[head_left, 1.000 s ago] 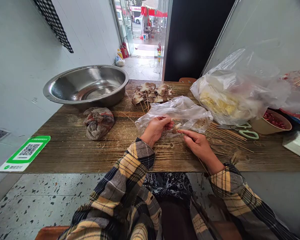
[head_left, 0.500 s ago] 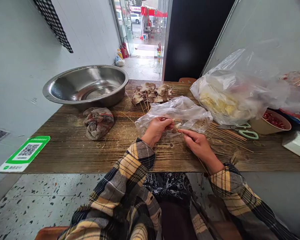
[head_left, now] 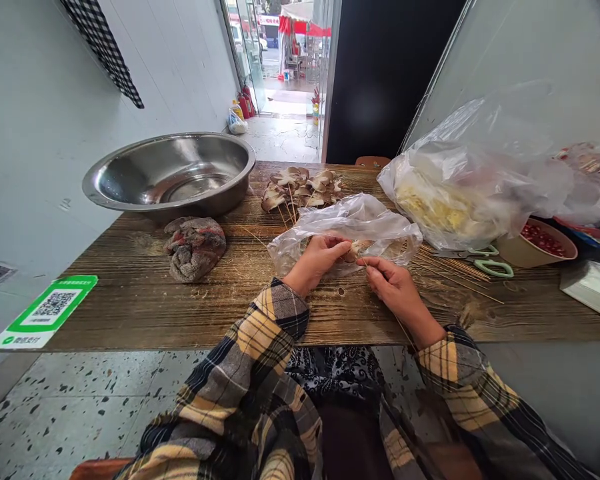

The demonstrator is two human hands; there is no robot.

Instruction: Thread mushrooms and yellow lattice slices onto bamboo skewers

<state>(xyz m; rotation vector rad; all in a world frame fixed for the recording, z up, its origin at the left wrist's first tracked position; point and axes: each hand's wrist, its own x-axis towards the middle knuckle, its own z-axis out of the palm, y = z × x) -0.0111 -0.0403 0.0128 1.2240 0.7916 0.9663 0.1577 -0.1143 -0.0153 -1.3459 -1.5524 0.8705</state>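
Between finger and thumb, my left hand (head_left: pixel 321 259) pinches a mushroom piece (head_left: pixel 355 249), partly hidden by the fingers. My right hand (head_left: pixel 391 287) is closed around a thin wooden skewer (head_left: pixel 404 328); its tip end points at the mushroom, and its tail runs back below the palm. Whether the tip is inside the mushroom is too small to tell. Both hands are over the front of a clear plastic bag (head_left: pixel 355 215) lying on the table. Just behind the bag sits a pile of skewered mushrooms (head_left: pixel 305 187), their sticks pointing toward me.
A large steel basin (head_left: pixel 175 175) stands back left, with a crumpled grey cloth (head_left: pixel 196 248) before it. Loose skewers (head_left: pixel 450 270) and green-handled scissors (head_left: pixel 495 268) lie right, near a filled plastic bag (head_left: pixel 445 193) and a bowl of red pieces (head_left: pixel 545 241). A QR-code card (head_left: pixel 50 310) lies left.
My left fingers have shifted on the mushroom, the thumb now lying along it. The right hand stays close by with the skewer. The whole view has moved slightly.
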